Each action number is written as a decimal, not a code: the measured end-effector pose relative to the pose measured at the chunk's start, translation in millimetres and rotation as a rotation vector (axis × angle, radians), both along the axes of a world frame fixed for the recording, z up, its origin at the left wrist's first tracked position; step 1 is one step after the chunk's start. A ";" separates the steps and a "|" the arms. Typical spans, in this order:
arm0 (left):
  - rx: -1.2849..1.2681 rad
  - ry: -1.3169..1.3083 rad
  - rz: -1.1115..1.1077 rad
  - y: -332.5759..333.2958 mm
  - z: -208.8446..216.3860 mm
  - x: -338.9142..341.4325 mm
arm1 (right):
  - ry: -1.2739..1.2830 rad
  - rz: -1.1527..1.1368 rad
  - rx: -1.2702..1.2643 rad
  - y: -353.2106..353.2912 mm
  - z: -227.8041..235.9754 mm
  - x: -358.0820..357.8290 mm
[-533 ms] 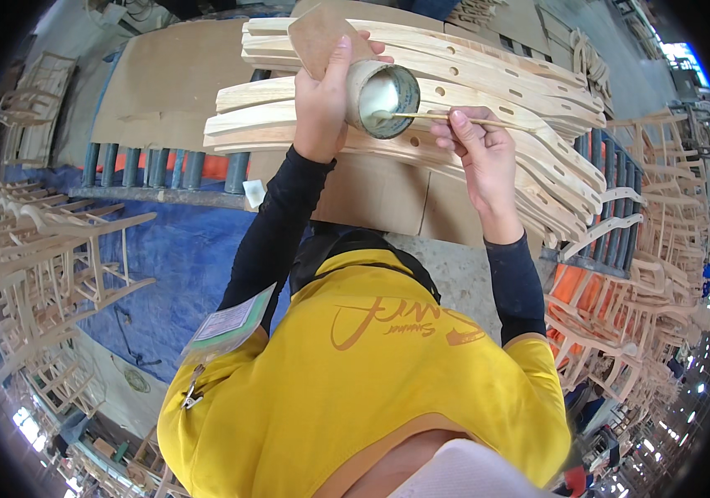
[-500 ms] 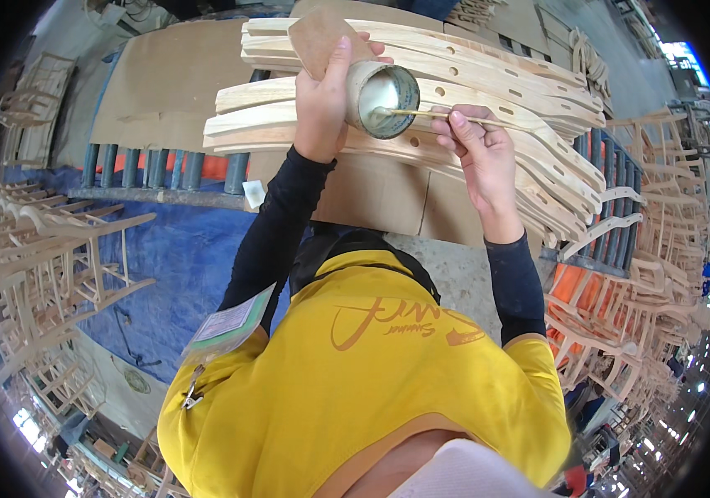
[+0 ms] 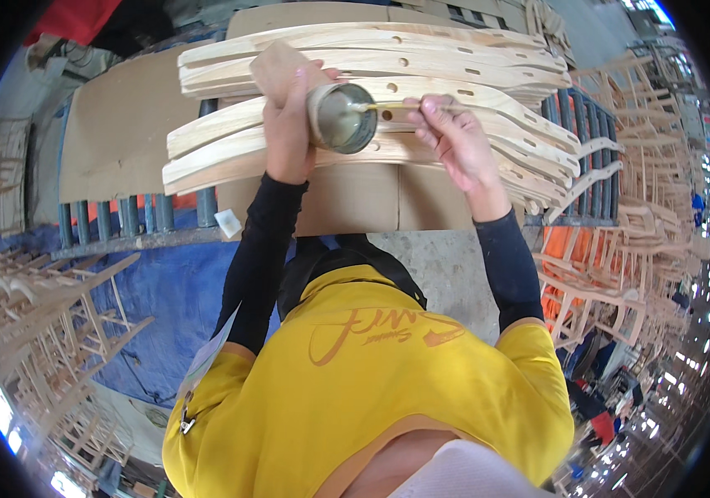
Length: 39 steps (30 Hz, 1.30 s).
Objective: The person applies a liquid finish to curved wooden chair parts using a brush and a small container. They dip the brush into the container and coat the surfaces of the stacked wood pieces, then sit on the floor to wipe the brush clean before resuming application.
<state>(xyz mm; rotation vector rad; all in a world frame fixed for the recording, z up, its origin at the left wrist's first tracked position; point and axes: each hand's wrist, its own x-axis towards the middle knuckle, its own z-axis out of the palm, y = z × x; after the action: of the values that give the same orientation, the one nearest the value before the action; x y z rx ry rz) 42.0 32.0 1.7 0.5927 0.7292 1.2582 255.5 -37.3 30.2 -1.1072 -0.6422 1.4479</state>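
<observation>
1. Grey, round cup [image 3: 363, 133] with pale stuff [image 3: 337, 118] inside: my left hand [image 3: 288, 139] holds it, plus a flat, brown board [image 3: 279, 68], above curved, pale wooden pieces [image 3: 226, 133].
2. My right hand [image 3: 456, 143] pinches a thin, yellow stick [image 3: 391, 105], its whitish tip in the cup's mouth.
3. I should hold the cup steady and move gently, so nothing drips.

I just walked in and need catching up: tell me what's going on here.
A person's left-hand grip holds a round cup with pale contents, along with a flat brown piece. The right-hand grip pinches a thin stick, its pale tip at the cup's mouth; whether it touches the contents isn't clear. Beneath, curved wooden slats with holes lie in rows over cardboard.
</observation>
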 end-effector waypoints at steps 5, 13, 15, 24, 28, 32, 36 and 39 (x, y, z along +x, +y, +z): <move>-0.064 0.016 -0.079 -3.2 -5.7 -11.9 | -0.694 -0.297 0.267 51.9 5.3 98.0; -0.169 -0.014 -0.111 -15.5 2.9 -25.6 | -1.525 -0.423 0.218 119.9 -37.9 193.7; -0.183 -0.027 -0.098 -17.1 0.6 -28.6 | -1.563 -0.409 0.204 128.3 -48.0 198.3; -0.204 -0.004 -0.079 -16.4 -10.4 -39.2 | -1.617 -0.331 0.223 145.0 -57.9 189.3; -0.202 0.016 -0.075 -16.0 -11.1 -43.5 | -1.727 -0.300 0.220 148.9 -50.1 189.8; -0.209 0.010 -0.070 -15.5 -13.9 -47.2 | -1.610 -0.224 0.286 150.6 -49.1 179.9; -0.197 -0.020 -0.076 -15.0 -14.7 -49.1 | -1.631 -0.225 0.207 151.2 -48.1 192.1; -0.187 -0.023 -0.074 -15.6 -15.1 -49.1 | -1.696 -0.211 0.205 149.4 -50.0 199.1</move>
<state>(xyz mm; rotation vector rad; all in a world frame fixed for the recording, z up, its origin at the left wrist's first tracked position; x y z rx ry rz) -7.1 16.5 -13.4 0.4476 0.7893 1.1127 454.6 112.1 -19.8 -2.0034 -1.6604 -0.0755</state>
